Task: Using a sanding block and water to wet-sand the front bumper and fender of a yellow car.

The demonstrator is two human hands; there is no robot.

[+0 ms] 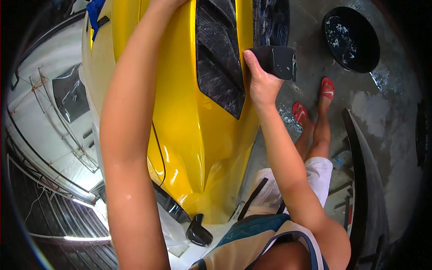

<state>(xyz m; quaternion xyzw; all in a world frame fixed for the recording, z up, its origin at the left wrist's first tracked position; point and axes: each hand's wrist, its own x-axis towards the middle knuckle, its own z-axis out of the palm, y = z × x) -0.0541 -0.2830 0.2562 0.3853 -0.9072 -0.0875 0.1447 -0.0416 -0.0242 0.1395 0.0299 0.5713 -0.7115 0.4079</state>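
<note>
My left arm reaches up over the glossy yellow vehicle panel, with my left hand at the top edge of the view and its fingers out of frame. My right hand grips a dark, glossy flat piece at the panel's right side, its thumb upright beside the black textured insert. That insert is set into the yellow body and has pale smears. A darker smeared strip runs beyond the right edge of the body, partly behind the held piece.
A round black basin lies on the wet concrete floor at upper right. A long dark curved piece stands at right. A blue cloth hangs at upper left. My legs and red sandals are at right.
</note>
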